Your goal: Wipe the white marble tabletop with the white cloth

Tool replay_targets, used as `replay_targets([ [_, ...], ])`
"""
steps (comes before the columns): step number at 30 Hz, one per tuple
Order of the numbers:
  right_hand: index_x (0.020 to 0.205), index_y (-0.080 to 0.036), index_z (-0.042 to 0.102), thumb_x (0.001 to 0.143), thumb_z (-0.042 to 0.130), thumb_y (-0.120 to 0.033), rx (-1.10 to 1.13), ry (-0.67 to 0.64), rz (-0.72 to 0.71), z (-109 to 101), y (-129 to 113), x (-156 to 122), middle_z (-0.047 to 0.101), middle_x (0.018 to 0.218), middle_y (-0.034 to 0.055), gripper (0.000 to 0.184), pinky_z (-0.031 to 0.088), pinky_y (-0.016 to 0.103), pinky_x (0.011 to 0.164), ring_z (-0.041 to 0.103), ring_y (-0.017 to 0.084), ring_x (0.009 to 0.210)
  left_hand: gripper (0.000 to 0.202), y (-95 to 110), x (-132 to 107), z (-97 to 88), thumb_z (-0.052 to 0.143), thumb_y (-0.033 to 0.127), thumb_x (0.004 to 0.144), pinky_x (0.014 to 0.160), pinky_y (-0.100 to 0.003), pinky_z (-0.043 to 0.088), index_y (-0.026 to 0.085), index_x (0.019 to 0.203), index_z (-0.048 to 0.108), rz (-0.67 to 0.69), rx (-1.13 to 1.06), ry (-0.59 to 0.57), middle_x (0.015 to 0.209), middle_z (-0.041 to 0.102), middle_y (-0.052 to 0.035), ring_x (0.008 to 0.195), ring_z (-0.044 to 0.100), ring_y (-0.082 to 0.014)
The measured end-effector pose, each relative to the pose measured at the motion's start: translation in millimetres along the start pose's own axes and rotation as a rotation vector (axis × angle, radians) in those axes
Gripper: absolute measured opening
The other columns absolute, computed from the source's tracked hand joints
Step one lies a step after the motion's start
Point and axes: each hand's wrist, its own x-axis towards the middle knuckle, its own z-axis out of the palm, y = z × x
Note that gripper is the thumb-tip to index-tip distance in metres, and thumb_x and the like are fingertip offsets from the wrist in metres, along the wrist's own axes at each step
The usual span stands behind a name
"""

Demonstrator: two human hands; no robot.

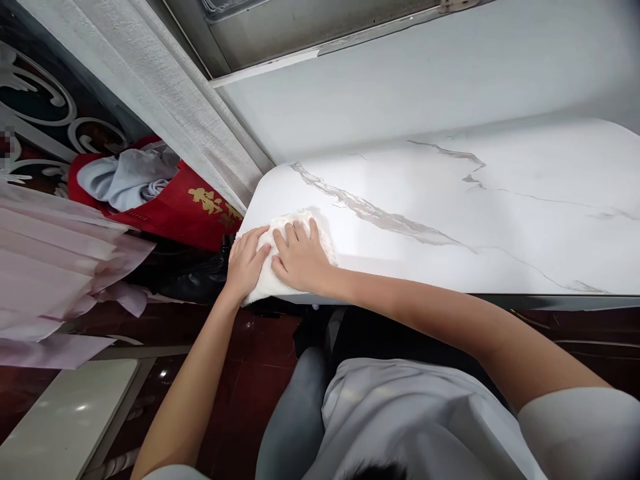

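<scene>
A cream-white fluffy cloth (267, 283) lies on the left end of a white marble-patterned tabletop (400, 207), with one corner hanging over the front edge. My right hand (301, 259) presses flat on the cloth with its fingers spread. At the cloth's left side, by the rounded end of the tabletop, my left hand (246, 264) rests with its fingers stretched forward and the thumb apart. Neither hand grips the cloth. Whatever is under the cloth is hidden.
A pale curtain (165, 87) hangs beside the tabletop's left end. Behind it stands a red bag (185, 207) with gold lettering, holding light-blue fabric (125, 177). Pink sheer fabric (55, 260) hangs at left. A pale wall (425, 87) runs along the tabletop's back.
</scene>
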Motion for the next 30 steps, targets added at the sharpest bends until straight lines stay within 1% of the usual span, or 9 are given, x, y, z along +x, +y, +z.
replay_targets([
  [4, 0.143, -0.003, 0.045, 0.100, 0.039, -0.033, 0.029, -0.044, 0.003, -12.8, 7.4, -5.8, 0.049, 0.138, 0.0233, 0.053, 0.018, 0.064, 0.115, 0.038, 0.037, 0.132, 0.043, 11.5, -2.7, 4.9, 0.036, 0.037, 0.094, 0.117, -0.051, 0.028, 0.027, 0.132, 0.052, 0.020, 0.041, -0.009, 0.137, 0.057, -0.0084, 0.132, 0.048, -0.0276],
  [8, 0.137, -0.008, 0.051, 0.100, 0.038, -0.033, 0.106, -0.156, 0.080, -20.9, 17.5, 12.0, 0.052, 0.133, 0.0197, 0.046, 0.018, 0.066, 0.114, 0.040, 0.035, 0.128, 0.044, 18.9, 13.8, 10.5, 0.035, 0.036, 0.093, 0.116, -0.049, 0.029, 0.024, 0.132, 0.054, 0.002, 0.054, -0.018, 0.137, 0.057, -0.0099, 0.132, 0.047, -0.0282],
  [9, 0.137, -0.009, 0.050, 0.100, 0.036, -0.033, 0.109, -0.156, 0.106, -20.3, 21.3, 18.5, 0.052, 0.133, 0.0194, 0.046, 0.017, 0.066, 0.113, 0.040, 0.036, 0.129, 0.045, 19.9, 20.9, 12.8, 0.035, 0.035, 0.093, 0.116, -0.049, 0.029, 0.023, 0.132, 0.054, -0.003, 0.054, -0.018, 0.137, 0.057, -0.0104, 0.133, 0.047, -0.0282],
  [11, 0.137, -0.010, 0.051, 0.101, 0.034, -0.033, 0.092, -0.110, 0.133, -15.5, 31.8, 32.4, 0.052, 0.133, 0.0187, 0.045, 0.016, 0.067, 0.113, 0.039, 0.036, 0.130, 0.045, 20.4, 38.7, 19.0, 0.035, 0.032, 0.093, 0.116, -0.048, 0.029, 0.022, 0.132, 0.054, -0.011, 0.060, -0.009, 0.137, 0.057, -0.0112, 0.132, 0.047, -0.0281],
  [15, 0.133, -0.013, 0.054, 0.100, 0.035, -0.032, 0.063, -0.006, 0.128, -2.1, 61.9, 61.3, 0.056, 0.129, 0.0153, 0.042, 0.017, 0.063, 0.115, 0.042, 0.032, 0.126, 0.042, 15.9, 83.0, 35.2, 0.038, 0.027, 0.093, 0.116, -0.049, 0.029, 0.022, 0.130, 0.056, -0.015, 0.071, 0.034, 0.135, 0.058, -0.0114, 0.133, 0.048, -0.0292],
  [19, 0.132, -0.014, 0.053, 0.101, 0.034, -0.031, 0.057, -0.006, 0.141, 3.8, 93.1, 89.2, 0.055, 0.129, 0.0138, 0.040, 0.017, 0.061, 0.116, 0.042, 0.031, 0.127, 0.036, 9.8, 126.6, 51.6, 0.042, 0.027, 0.093, 0.117, -0.051, 0.029, 0.028, 0.126, 0.058, -0.014, 0.024, 0.077, 0.134, 0.059, -0.0087, 0.132, 0.049, -0.0305],
  [22, 0.132, -0.013, 0.050, 0.102, 0.031, -0.029, 0.043, -0.008, 0.163, 4.8, 110.9, 107.3, 0.054, 0.131, 0.0137, 0.040, 0.015, 0.060, 0.117, 0.041, 0.030, 0.129, 0.033, 5.6, 154.5, 62.3, 0.047, 0.028, 0.092, 0.118, -0.050, 0.028, 0.031, 0.123, 0.061, -0.019, -0.018, 0.107, 0.131, 0.061, -0.0067, 0.132, 0.049, -0.0297],
  [26, 0.129, -0.010, 0.051, 0.102, 0.032, -0.027, 0.055, -0.008, 0.201, 5.3, 128.0, 126.0, 0.055, 0.128, 0.0131, 0.037, 0.015, 0.059, 0.118, 0.041, 0.029, 0.131, 0.029, -0.6, 185.6, 73.0, 0.051, 0.029, 0.092, 0.119, -0.048, 0.028, 0.032, 0.118, 0.063, -0.023, -0.084, 0.137, 0.127, 0.063, -0.0044, 0.131, 0.050, -0.0287],
  [30, 0.126, -0.007, 0.053, 0.101, 0.037, -0.026, 0.114, 0.041, 0.207, 6.9, 141.7, 139.9, 0.058, 0.124, 0.0134, 0.035, 0.018, 0.055, 0.117, 0.043, 0.028, 0.128, 0.025, -0.3, 207.3, 76.6, 0.053, 0.027, 0.093, 0.118, -0.047, 0.029, 0.031, 0.115, 0.064, -0.011, -0.131, 0.137, 0.124, 0.063, -0.0036, 0.130, 0.052, -0.0281],
])
